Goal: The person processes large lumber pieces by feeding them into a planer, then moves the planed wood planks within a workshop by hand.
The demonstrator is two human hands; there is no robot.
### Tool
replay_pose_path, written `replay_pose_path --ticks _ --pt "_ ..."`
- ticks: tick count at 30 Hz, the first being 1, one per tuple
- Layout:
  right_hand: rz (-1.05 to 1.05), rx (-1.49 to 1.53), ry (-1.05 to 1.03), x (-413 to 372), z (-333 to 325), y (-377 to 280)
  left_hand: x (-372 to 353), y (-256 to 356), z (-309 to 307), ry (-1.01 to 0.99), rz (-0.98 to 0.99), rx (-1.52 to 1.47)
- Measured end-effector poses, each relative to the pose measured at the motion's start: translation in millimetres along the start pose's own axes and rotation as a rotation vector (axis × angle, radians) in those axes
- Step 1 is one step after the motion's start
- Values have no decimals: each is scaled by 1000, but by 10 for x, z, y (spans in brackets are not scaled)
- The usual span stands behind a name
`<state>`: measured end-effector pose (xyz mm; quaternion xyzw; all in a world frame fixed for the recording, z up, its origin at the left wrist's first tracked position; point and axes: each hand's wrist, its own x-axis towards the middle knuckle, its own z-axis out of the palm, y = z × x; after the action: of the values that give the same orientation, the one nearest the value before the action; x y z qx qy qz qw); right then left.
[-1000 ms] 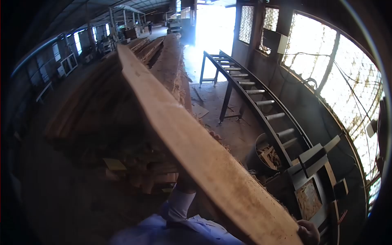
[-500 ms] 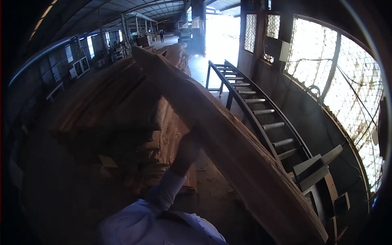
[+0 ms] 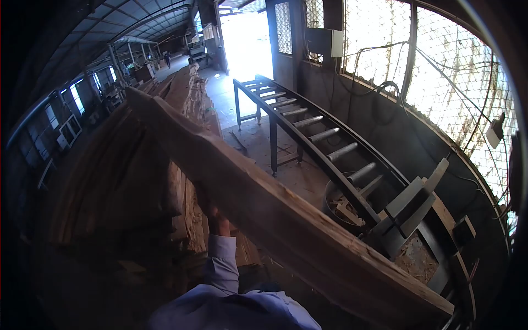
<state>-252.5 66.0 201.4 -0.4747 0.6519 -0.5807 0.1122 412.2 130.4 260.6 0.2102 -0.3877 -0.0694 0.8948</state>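
A long, thick wooden plank (image 3: 264, 209) with a rough edge slants across the view, its far end at the upper left and its near end at the lower right. My left hand (image 3: 218, 224) grips it from the left side, at the lower edge. Its fingers are partly hidden against the wood. Beyond that hand, the plank's far part passes over a stack of rough boards (image 3: 190, 206). My right hand is out of sight.
A roller conveyor (image 3: 324, 135) runs along the right, ending by a machine with metal guide plates (image 3: 410, 206). Under it stands a round bin (image 3: 341, 206) holding wood scraps. Cables (image 3: 385, 88) hang on the mesh-windowed wall. A distant person (image 3: 167, 59) stands far back.
The plank has swung lower and flatter, its near end uncovering more of the conveyor and the bin. My left hand moves along with it. The view has turned to the right.
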Motion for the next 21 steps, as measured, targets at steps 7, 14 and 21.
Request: replay_pose_path --ticks 7,14,21 --pt "-34 -152 167 -2 -59 69 -109 -201 -675 140 248 528" --pt "-82 -160 215 -196 -224 496 -145 -88 -557 156 425 1546" --pt "106 48 -45 -776 120 855 -150 -141 -164 254 -226 382"
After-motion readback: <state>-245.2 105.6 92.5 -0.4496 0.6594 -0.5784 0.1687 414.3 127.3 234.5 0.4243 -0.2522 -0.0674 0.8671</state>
